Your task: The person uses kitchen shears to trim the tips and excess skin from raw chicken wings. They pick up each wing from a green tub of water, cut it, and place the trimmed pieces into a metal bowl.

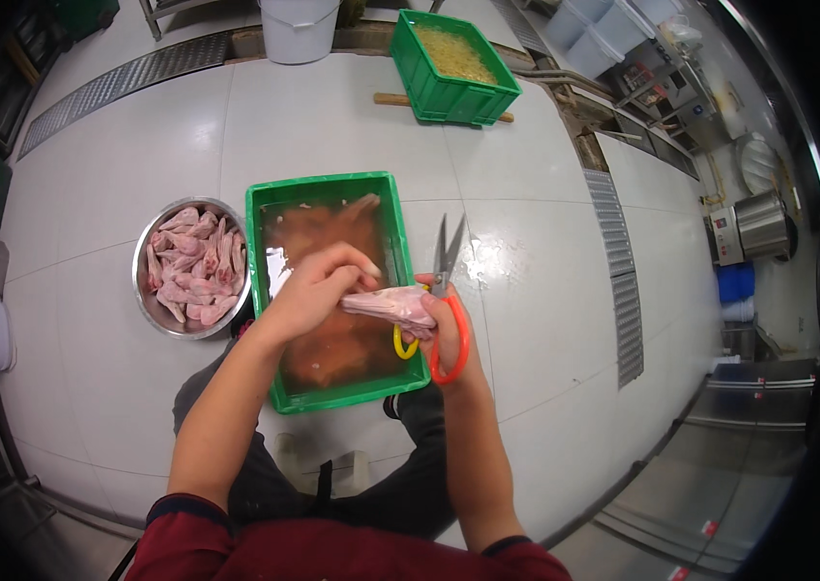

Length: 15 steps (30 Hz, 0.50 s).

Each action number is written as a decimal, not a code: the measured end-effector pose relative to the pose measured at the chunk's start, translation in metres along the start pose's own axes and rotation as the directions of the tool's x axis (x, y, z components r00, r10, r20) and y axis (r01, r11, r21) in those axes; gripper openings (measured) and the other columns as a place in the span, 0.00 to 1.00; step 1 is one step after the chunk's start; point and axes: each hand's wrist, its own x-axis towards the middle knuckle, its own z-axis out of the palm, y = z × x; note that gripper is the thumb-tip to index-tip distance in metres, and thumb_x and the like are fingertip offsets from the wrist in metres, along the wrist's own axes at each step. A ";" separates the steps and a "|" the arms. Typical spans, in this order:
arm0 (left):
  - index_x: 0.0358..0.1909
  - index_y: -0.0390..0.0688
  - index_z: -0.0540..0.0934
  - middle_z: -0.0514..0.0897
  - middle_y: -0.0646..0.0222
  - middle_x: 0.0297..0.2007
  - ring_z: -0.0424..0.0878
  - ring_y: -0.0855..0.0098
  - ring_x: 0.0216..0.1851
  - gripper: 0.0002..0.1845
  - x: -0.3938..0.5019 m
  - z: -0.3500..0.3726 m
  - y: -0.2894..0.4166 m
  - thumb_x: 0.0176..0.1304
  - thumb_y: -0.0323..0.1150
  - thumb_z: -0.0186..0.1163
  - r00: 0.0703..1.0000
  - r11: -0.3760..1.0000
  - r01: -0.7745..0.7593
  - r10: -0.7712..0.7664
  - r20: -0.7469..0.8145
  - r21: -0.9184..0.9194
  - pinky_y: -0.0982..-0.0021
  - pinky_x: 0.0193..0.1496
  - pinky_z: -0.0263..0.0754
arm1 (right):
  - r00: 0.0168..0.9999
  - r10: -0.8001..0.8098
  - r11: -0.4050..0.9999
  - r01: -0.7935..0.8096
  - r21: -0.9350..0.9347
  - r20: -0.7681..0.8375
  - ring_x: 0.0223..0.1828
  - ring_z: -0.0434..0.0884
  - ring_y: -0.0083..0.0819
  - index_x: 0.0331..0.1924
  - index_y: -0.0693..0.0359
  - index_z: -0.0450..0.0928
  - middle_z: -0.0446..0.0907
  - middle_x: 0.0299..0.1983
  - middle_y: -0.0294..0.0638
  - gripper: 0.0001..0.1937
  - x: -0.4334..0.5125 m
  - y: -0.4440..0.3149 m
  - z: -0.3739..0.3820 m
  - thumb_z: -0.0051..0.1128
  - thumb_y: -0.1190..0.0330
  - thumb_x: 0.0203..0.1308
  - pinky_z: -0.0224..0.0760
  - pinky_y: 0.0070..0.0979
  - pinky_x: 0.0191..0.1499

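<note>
Over the right part of a green plastic tub [341,401] of reddish, cloudy water, my right hand [442,327] holds scissors [460,341] with one orange and one yellow handle loop. Their blades stand apart and point away from me. The same hand grips the thick end of a pale pink, skinned-looking piece of poultry [391,305]. My left hand [326,283] is at its narrow end, with curled fingers; whether they pinch it is unclear. More pieces lie in the water, blurred by it. Left of the tub, a round steel bowl [139,269] holds several similar raw pieces [199,265].
Beyond the tub stands a green crate [453,109] of yellowish contents on a wooden strip [389,99], beside a white bucket [298,33]. Metal drain grates [609,225] run along the right and far floor. Steel cabinets [729,450] stand at the lower right.
</note>
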 end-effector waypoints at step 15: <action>0.47 0.38 0.81 0.84 0.57 0.42 0.85 0.64 0.42 0.14 0.003 -0.011 0.005 0.67 0.37 0.64 0.938 0.776 -0.051 0.254 -0.236 0.629 0.64 0.48 0.79 | 0.985 0.053 0.958 -0.003 0.286 -0.165 0.44 0.79 0.39 0.62 0.62 0.66 0.77 0.54 0.50 0.22 0.006 0.006 -0.010 0.54 0.60 0.70 0.73 0.33 0.42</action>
